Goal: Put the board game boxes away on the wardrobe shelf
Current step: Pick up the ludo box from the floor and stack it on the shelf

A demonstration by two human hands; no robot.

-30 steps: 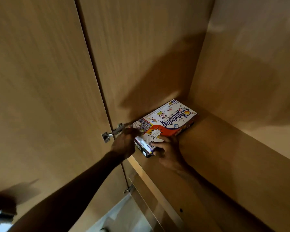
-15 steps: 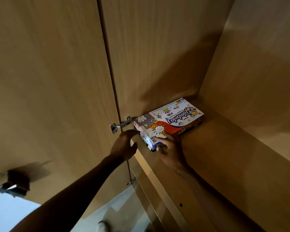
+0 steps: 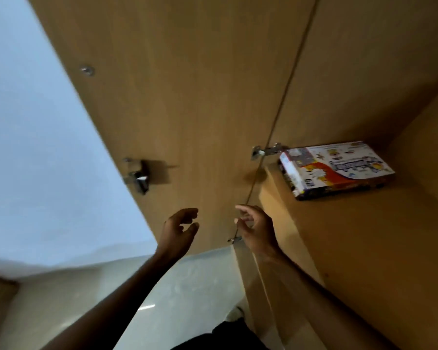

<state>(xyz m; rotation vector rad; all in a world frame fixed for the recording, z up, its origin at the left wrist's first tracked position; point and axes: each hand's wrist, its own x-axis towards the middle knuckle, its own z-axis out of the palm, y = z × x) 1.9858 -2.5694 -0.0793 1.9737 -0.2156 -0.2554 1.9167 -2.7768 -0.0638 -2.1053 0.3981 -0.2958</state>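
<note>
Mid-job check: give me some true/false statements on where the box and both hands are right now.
The colourful cardboard board game box lies flat on the wooden wardrobe shelf. True.
The left hand grips the box. False: it holds nothing and is apart from the box.
The right hand is empty. True.
A second box is stacked on the first. False: nothing lies on it.
The metal door hinge sits right of the box. False: it sits at the box's left end.
</note>
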